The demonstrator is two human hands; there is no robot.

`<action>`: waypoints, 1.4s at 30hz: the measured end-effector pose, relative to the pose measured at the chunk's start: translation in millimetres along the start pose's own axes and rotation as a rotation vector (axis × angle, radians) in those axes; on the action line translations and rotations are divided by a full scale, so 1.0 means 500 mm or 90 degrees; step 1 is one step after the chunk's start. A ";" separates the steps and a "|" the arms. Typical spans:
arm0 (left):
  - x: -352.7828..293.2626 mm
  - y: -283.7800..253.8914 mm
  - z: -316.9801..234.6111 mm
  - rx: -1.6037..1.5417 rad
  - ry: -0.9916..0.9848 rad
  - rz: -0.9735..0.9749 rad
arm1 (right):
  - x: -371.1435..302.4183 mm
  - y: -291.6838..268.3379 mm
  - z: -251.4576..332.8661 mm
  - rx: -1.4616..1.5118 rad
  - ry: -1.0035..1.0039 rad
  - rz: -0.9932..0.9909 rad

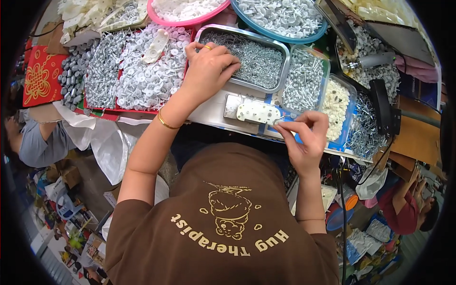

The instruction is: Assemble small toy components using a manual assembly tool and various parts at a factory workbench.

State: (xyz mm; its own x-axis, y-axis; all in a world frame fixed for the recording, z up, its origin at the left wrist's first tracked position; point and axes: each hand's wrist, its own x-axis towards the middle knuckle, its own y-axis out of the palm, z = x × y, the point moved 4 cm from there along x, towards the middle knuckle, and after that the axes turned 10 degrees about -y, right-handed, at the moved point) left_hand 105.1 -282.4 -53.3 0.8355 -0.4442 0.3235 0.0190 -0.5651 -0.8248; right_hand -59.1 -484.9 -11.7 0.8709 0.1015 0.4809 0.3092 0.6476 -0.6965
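My left hand [209, 66] reaches into a steel tray [280, 52] of small grey screws, fingers curled down into the pile. My right hand [306, 135] pinches a small metal piece against the right end of a white plastic plate with holes [256, 113]. That plate lies on a grey metal block [232, 105] at the near edge of the workbench. A gold bangle sits on my left wrist and a ring on one left finger.
Around the tray stand bins of parts: a clear box of screws [304, 78], a box of white caps [336, 104], a red tray of white discs [152, 71], pink [185, 21] and blue [285, 33] bowls. A powered screwdriver [375, 61] hangs right. Other people sit at left and lower right.
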 end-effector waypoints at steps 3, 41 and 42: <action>-0.003 -0.008 0.003 -0.017 0.009 -0.011 | 0.006 0.012 -0.014 0.014 -0.065 0.006; -0.114 -0.083 -0.064 -0.249 -0.114 0.102 | 0.160 0.107 -0.113 0.015 0.030 0.078; -0.117 -0.085 -0.070 -0.249 -0.113 0.103 | 0.161 0.101 -0.114 0.022 0.044 0.071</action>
State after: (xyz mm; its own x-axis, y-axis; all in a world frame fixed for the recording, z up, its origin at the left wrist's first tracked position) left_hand 36.2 -256.4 -20.8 0.8925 -0.4414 0.0930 -0.2994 -0.7338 -0.6098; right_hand 48.2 -487.1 -38.4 0.9238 0.1229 0.3626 0.1965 0.6606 -0.7246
